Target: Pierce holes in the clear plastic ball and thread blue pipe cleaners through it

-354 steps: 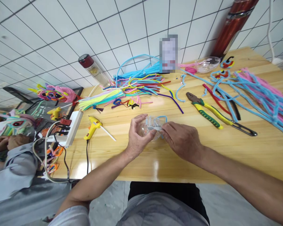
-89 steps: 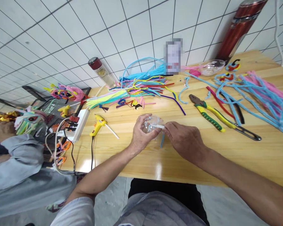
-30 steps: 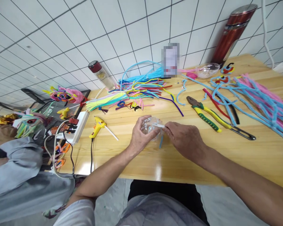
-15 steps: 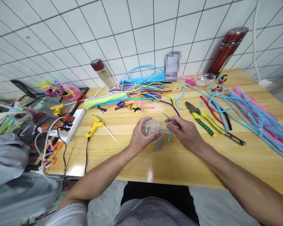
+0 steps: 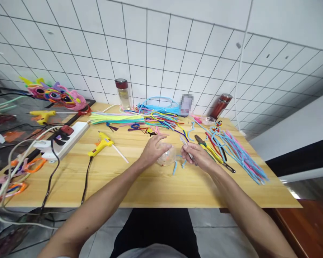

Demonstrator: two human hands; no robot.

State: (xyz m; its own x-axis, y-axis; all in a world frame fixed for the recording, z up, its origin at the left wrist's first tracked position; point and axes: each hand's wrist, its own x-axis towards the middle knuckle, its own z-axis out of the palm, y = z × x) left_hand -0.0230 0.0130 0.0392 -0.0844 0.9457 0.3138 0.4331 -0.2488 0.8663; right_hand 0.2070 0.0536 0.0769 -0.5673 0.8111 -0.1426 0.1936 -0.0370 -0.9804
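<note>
now that the left hand (image 5: 152, 148) has loosened, fingers spread by the clear ball (image 5: 169, 158) — the right hand (image 5: 198, 154) apart, gripping a slim tool (image 5: 183, 141) — work on it seems paused.

Near the middle of the wooden surface (image 5: 140, 188), well in from its left and right edges: a clear, rounded shell (image 5: 169, 157), its inside too blurred to tell. Just beside, toward the right edge, a short light-blue strip (image 5: 174, 168) pointing at the front edge and a bent light-blue strip (image 5: 183, 164). Slanted toward the back edge, gripped in the right hand (image 5: 198, 156): a slim, pale tool (image 5: 183, 141).
</note>
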